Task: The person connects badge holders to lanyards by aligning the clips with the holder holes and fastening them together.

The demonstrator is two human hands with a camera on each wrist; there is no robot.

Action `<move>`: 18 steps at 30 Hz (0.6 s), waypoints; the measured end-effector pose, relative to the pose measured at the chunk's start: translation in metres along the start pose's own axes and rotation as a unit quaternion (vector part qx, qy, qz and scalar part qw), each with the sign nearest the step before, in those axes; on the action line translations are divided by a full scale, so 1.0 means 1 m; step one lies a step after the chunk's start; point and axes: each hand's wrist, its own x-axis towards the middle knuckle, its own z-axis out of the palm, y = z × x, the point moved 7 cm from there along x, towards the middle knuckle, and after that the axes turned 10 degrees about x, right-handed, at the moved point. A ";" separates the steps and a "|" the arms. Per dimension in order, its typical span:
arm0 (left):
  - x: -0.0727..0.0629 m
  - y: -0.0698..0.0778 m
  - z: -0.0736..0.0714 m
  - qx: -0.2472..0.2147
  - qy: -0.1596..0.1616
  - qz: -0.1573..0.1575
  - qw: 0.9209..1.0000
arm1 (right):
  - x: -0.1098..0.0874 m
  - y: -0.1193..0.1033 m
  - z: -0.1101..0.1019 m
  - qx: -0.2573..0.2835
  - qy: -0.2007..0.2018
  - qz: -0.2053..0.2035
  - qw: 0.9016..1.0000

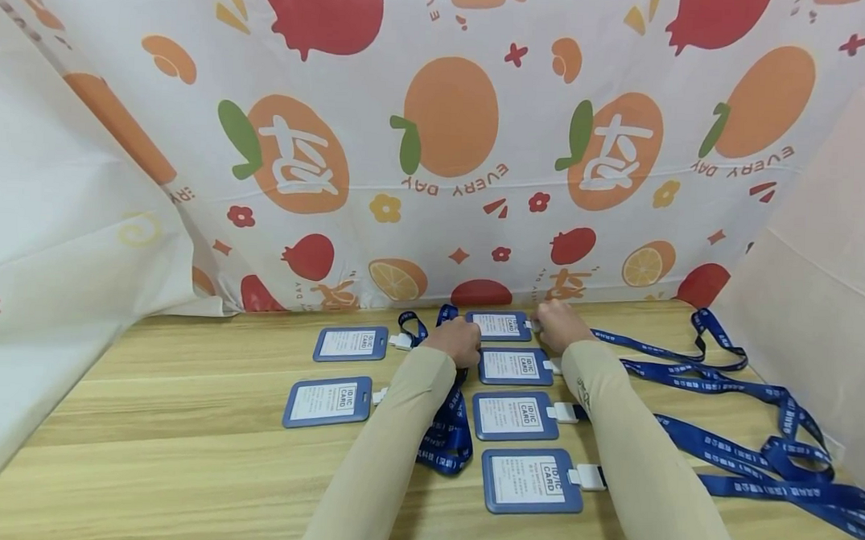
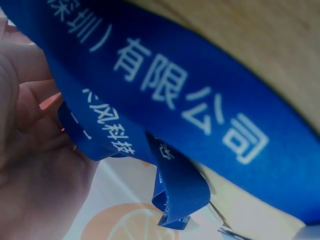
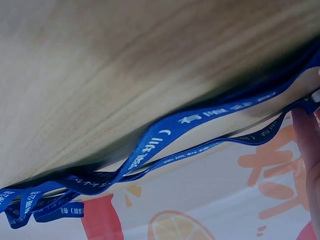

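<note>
A blue ID card holder [image 1: 498,325] lies at the back of the right-hand column, between the two hands. My left hand [image 1: 458,341] pinches its left edge with curled fingers. A blue lanyard [image 2: 180,95] with white lettering crosses close in front of that hand in the left wrist view. At the holder's other end, my right hand [image 1: 562,324] grips the white clip, which its fingers mostly hide. From there, a blue lanyard [image 3: 200,117] runs off across the right wrist view, with a finger [image 3: 306,135] against it near the clip.
Below are more card holders in the same column: one [image 1: 515,366], another [image 1: 515,415] and the nearest [image 1: 532,481]. Two holders, one [image 1: 349,344] behind another [image 1: 328,401], lie left. Lanyards [image 1: 743,453] spread rightward over the wooden table [image 1: 179,436]. Fruit-print cloth [image 1: 449,230] hangs behind.
</note>
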 end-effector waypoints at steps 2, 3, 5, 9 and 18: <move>0.000 0.000 0.000 -0.002 0.001 0.001 1.000 | 0.000 0.000 0.000 0.000 0.002 -0.001 1.000; 0.001 0.000 0.000 -0.002 0.002 0.002 1.000 | 0.000 -0.001 0.000 -0.001 0.002 0.000 1.000; 0.001 0.000 0.000 -0.002 0.003 0.003 1.000 | 0.000 -0.001 0.000 -0.002 0.002 0.001 1.000; 0.002 0.000 0.001 -0.005 0.004 0.007 1.000 | 0.000 -0.001 -0.001 -0.007 0.000 0.001 1.000; 0.002 0.000 0.000 0.001 0.005 0.009 1.000 | 0.001 0.000 0.000 -0.003 -0.002 0.003 1.000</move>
